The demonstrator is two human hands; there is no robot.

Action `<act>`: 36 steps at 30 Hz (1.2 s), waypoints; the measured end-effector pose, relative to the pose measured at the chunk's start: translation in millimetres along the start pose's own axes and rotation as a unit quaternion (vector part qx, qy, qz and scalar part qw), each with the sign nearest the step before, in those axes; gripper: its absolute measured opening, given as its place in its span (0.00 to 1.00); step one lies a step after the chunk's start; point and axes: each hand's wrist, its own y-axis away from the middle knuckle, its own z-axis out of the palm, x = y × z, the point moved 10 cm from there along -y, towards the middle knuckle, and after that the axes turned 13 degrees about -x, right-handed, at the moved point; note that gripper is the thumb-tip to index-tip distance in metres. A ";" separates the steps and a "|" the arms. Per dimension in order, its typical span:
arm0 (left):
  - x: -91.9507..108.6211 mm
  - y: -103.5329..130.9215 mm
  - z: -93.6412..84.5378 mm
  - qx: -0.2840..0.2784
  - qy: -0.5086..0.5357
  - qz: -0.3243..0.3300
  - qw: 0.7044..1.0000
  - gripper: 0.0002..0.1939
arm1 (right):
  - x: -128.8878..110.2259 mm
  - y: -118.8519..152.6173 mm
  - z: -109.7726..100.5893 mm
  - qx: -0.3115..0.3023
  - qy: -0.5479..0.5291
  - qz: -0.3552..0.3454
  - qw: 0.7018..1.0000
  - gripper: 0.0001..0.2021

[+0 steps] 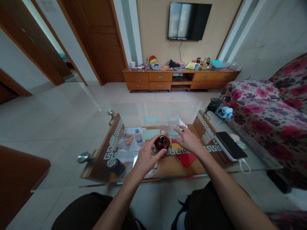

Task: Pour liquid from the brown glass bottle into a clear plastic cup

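A small, round, dark red glossy pot (161, 144) with a narrow, silvery-rimmed mouth stands upright over the middle of the glass table. My left hand (149, 156) is closed around its left side, thumb at the near side and fingers at the far side. To the right of the pot is my right hand (188, 139), its fingers spread and nothing in them. Just beyond the right fingertips I see a clear glass-like container (173, 123). Left of the pot stands a small clear bottle (138, 136) with a blue cap.
A dark jar (116, 166) stands at the table's near left. Nearby is a clear bag of colourful pieces (127, 140). On the right lie a black phone (230, 145) with a white cable, a blue-white toy (224, 111) and a pen holder (214, 104). A floral sofa (271, 111) borders the table.
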 end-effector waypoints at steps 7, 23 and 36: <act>1.2 -0.7 0.2 -0.005 0.004 -0.004 1.000 0.33 | -2.9 0.9 -0.6 -0.001 0.010 0.005 1.000 0.33; 0.5 -0.3 0.6 0.000 0.005 -0.002 1.000 0.34 | -5.1 3.1 -0.2 -0.011 0.040 0.018 0.999 0.33; 0.1 -0.6 1.3 -0.002 0.000 -0.003 1.000 0.33 | -6.8 3.6 1.3 -0.036 0.045 0.027 0.998 0.36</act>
